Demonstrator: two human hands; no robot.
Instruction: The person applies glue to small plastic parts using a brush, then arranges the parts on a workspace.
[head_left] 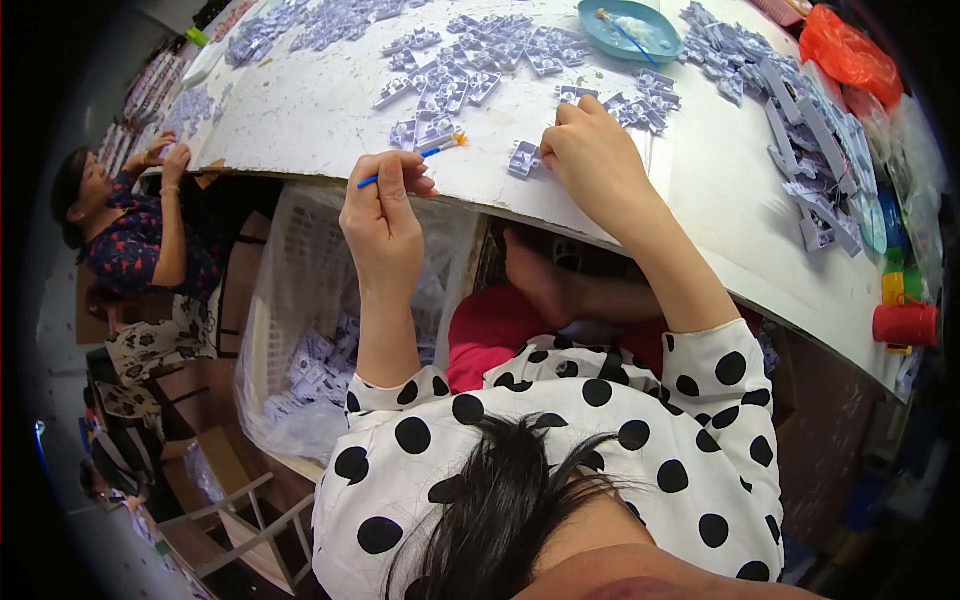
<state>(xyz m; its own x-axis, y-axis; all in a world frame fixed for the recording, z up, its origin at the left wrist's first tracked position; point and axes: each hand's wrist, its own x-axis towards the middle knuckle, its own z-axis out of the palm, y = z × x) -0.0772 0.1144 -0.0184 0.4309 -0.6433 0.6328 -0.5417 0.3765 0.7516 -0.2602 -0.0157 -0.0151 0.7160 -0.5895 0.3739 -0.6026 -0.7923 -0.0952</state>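
Between the thumb and fingers of my left hand is a small brush with a blue handle. Its yellowish tip points right, just over the table's near edge. My right hand is bent down to the table with curled fingers. The fingertips meet the right edge of a small lilac plastic part; the exact grip is partly hidden. Many like parts lie in a loose spread beyond my hands, and several more lie past my right hand.
A teal dish with whitish stuff and a blue stick stands at the back. Heaped lilac parts and long strips, a red plastic bag and a red cup are at right. Below the table is a plastic-lined crate. Another person sits at left.
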